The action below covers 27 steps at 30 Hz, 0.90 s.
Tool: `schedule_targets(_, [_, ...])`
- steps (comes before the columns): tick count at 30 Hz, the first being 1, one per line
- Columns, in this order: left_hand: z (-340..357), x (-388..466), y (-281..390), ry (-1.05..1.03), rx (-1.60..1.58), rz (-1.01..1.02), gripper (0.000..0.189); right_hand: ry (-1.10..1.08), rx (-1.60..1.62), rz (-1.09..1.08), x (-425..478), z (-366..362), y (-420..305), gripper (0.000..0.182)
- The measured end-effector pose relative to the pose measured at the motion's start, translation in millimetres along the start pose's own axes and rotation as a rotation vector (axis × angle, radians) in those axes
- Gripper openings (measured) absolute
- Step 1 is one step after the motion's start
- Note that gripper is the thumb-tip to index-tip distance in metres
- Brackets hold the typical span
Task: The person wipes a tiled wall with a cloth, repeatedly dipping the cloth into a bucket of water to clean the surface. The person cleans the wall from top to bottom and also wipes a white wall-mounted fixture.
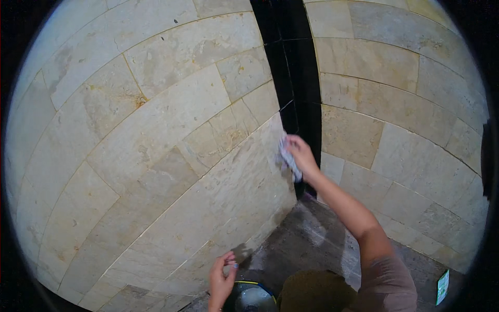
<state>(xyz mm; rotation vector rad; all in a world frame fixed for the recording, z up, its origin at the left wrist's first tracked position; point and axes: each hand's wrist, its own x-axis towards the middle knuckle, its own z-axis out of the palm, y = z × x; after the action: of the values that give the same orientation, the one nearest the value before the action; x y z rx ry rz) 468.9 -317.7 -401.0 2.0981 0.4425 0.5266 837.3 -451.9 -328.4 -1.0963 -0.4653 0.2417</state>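
Note:
A crumpled pale cloth (pixel 288 158) is gripped in my right hand (pixel 302 154), pressed against the stone-tiled wall (pixel 234 171) at its edge beside the black tiled corner strip (pixel 302 70). At the bottom centre, my left hand (pixel 224 277) is raised near the lower wall with fingers loosely curled and nothing seen between them. Just right of it stands a round bucket (pixel 255 298) with a yellow and blue rim, holding what looks like water.
A second stone-tiled wall (pixel 374 101) rises on the right of the black strip. Grey stone floor (pixel 308 230) lies below the corner. A green and white packet (pixel 443 287) is at the lower right. My clothed knee (pixel 315 290) shows at the bottom.

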Motion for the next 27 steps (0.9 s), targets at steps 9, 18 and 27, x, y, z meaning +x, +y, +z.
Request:
schedule_targets(9, [99.5, 30.0, -5.7, -0.340, -1.069, -0.667, 0.059, -0.588, -0.809, -0.378, -213.7, 14.9, 127.2, 0.023])
schedule_targets(18, [79.8, 46.2, 26.2, -0.353, -0.761, -0.435, 0.051, 0.373, -0.505, -0.827, 7.9, -5.5, -16.1, 0.016])
schedule_targets(27, [89.8, 33.7, -18.7, -0.320, -0.662, -0.597, 0.037, 0.499, -0.564, -0.719, 66.0, -27.1, 94.0, 0.006])
